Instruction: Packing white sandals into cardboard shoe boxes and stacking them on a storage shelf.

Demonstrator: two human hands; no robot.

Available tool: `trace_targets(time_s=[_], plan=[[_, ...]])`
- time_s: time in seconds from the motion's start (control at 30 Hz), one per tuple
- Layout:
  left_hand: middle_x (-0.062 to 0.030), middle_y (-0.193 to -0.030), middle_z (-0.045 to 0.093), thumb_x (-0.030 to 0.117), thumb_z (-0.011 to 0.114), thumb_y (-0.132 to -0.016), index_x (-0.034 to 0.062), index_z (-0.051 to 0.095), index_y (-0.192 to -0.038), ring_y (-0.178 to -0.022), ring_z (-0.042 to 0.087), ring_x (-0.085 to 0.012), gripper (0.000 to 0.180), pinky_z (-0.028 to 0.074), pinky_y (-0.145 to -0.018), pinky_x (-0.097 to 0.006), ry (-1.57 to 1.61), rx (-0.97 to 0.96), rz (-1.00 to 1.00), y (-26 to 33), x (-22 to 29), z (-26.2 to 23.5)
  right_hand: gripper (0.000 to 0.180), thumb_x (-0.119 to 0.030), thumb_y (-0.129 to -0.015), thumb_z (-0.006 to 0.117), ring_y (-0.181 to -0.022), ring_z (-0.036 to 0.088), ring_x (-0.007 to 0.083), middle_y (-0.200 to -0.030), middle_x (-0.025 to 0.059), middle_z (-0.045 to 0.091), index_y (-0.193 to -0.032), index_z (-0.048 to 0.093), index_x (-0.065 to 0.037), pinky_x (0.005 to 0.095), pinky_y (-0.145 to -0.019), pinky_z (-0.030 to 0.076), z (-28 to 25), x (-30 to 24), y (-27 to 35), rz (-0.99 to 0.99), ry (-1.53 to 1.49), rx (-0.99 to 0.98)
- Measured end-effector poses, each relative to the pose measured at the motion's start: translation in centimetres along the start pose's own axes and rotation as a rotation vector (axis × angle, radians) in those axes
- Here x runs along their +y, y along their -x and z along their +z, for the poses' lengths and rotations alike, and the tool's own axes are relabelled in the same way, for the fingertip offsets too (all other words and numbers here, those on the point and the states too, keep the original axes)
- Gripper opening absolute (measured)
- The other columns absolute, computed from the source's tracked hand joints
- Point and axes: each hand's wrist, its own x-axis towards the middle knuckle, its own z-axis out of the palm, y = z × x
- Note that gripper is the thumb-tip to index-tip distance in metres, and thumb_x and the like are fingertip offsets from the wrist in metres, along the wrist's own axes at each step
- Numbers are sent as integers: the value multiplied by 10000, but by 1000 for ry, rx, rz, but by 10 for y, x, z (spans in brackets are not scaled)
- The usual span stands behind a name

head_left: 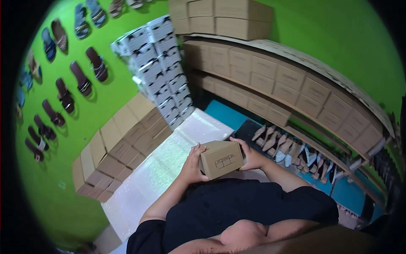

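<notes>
Between my two hands I hold a brown cardboard box [223,163], close in front of my chest. A printed grid marks the side of it that faces me. My left hand [195,163] grips the box's left end, with the thumb low on the near edge and the fingers up along the side. On the opposite end, my right hand [249,155] presses with its fingers bent round the far corner. The box is raised near the edge of a shiny white table [148,180]. Its underside is hidden.
Brown boxes [122,139] are stacked along the table's far left side. A tall stack of white boxes [158,72] stands beyond. Shelves at right hold more brown boxes [270,72], with sandals [292,148] below. Sandals [65,95] hang on the green wall [55,173].
</notes>
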Motion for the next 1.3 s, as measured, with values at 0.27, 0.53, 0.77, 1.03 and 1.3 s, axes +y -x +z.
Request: trace_targets(time_s=[0.27,0.53,0.77,1.03,1.3], plan=[[-189,-1495,393,368,890,-525,42,275,-1482,-1468,259,-393,1184,200,-1194,-550,74,-214,150,-97,52,89,1099,-117,-547,869,-1369,437,324,-1514,155,398,-1477,284,-102,402,-1121,372,-102,-28,111,256,200,153],[-260,-1613,109,348,879,-690,38,34,-1564,-1483,179,-423,1255,225,-1192,-449,61,-359,274,-129,49,129,1016,-153,-511,846,-1322,454,379,-1424,179,460,-1415,389,-76,421,-1106,398,-162,-54,192,392,615,399],[-254,-1607,145,265,829,-749,17,19,-1560,-1468,233,-408,1173,256,-1185,-403,77,-315,162,-135,47,136,947,-134,-483,861,-1283,467,384,-1386,159,490,-1334,452,-56,464,-1102,395,-175,-53,217,303,1028,589],[-256,-1587,204,221,795,-788,35,30,-1562,-1426,312,-414,1104,293,-1163,-398,57,-283,17,-120,28,121,924,-74,-488,853,-1316,451,360,-1396,138,485,-1327,467,-94,467,-1094,405,-188,60,231,152,1172,614],[-247,-1594,203,184,793,-795,33,28,-1564,-1451,292,-384,1095,287,-1168,-401,66,-244,-55,-98,15,122,1001,-61,-600,841,-1307,444,411,-1469,165,379,-1455,356,-250,455,-1068,441,-229,162,233,478,998,789]])
